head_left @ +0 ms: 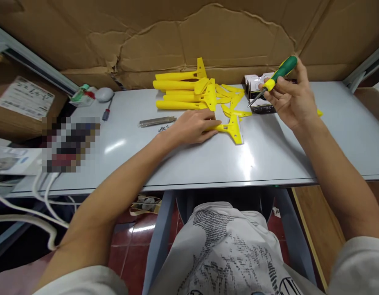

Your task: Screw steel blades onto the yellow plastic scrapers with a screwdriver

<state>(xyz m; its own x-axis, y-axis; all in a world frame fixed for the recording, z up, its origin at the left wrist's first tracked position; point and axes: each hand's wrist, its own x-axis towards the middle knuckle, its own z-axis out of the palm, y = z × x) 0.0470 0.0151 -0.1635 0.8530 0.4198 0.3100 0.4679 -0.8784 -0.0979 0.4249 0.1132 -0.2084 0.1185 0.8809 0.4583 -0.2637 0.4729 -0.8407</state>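
Observation:
My left hand (pixel 197 126) is closed round the handle of a yellow scraper (pixel 234 129), which lies on the table with its wide head to the right and a thin blade along its edge. Raised over the right side, my right hand (pixel 289 88) grips a screwdriver (pixel 284 69) with a green and yellow handle; its shaft slants down to the left. Behind my left hand are several more yellow scrapers (pixel 180 85), stacked with handles to the left. Loose yellow head plates (pixel 235 100) lie between them and my right hand. Small screws (pixel 163 128) sit by my left wrist.
A pack of blades (pixel 157 121) lies left of my left hand. Black and white boxes (pixel 263 107) stand behind my right hand. At the left are another screwdriver (pixel 106 112), a computer mouse (pixel 104 94) and white cables (pixel 48 192). Cardboard (pixel 165 49) walls the table's back.

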